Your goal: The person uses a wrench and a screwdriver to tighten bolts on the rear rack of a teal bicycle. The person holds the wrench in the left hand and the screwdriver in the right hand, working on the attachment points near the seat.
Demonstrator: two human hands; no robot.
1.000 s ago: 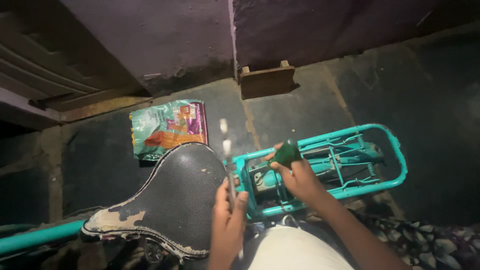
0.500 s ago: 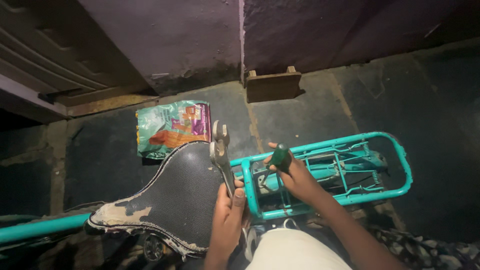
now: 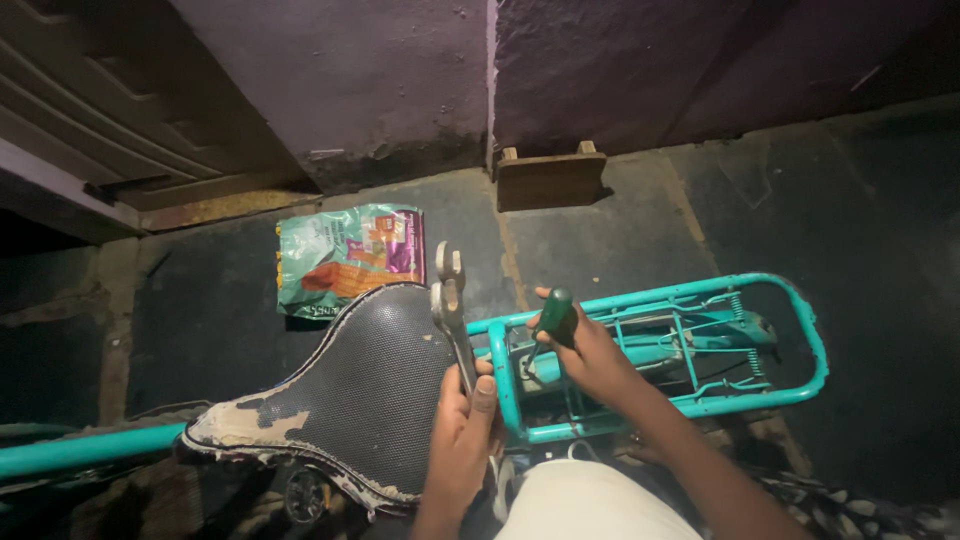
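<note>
My left hand (image 3: 463, 432) grips two metal open-ended spanners (image 3: 449, 296) that point up and away, just over the rear edge of a worn black bicycle saddle (image 3: 352, 392). My right hand (image 3: 590, 352) is closed around the green handle of a screwdriver (image 3: 555, 314). Its shaft points down at the front of the turquoise rear carrier rack (image 3: 690, 350). The tip is hidden behind the rack bars. The two hands are a short way apart, either side of the rack's front bar.
A colourful plastic bag (image 3: 345, 257) lies on the dark stone floor beyond the saddle. A small wooden stool (image 3: 550, 177) stands against the purple wall. A turquoise frame tube (image 3: 85, 450) runs off left. Steps rise at the far left.
The two spanners in my left hand have come up clear and steady over the saddle's rear. My right hand stays on the green screwdriver at the rack. The view has shifted slightly.
</note>
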